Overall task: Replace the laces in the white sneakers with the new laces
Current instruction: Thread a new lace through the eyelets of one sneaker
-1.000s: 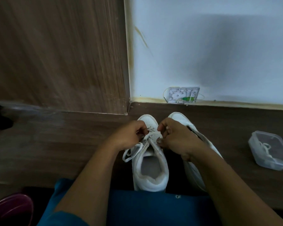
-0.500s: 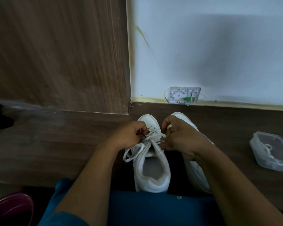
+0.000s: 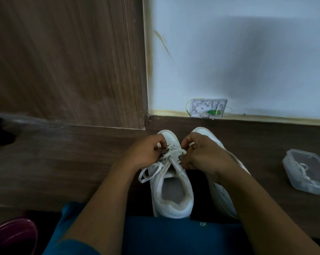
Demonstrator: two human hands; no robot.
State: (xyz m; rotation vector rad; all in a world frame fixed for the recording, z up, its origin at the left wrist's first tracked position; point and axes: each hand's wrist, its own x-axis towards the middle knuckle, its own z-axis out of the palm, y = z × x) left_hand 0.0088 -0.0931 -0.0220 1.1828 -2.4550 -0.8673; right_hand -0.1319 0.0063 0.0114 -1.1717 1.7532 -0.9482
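A: What does my feed show of the wearer?
B: On my screen, the left forearm and right forearm are bare up to the left hand and right hand, which are bare too.
A: And clothes?
B: I see blue cloth along the near edge, deep teal, smooth with soft folds. It bulges at the near left. A small pale mark sits right of the middle, too small for me to read.

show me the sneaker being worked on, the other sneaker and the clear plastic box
sneaker being worked on (image 3: 173, 207): head view, on its heel
other sneaker (image 3: 201, 131): head view, on its toe cap
clear plastic box (image 3: 291, 173): head view, on its left wall
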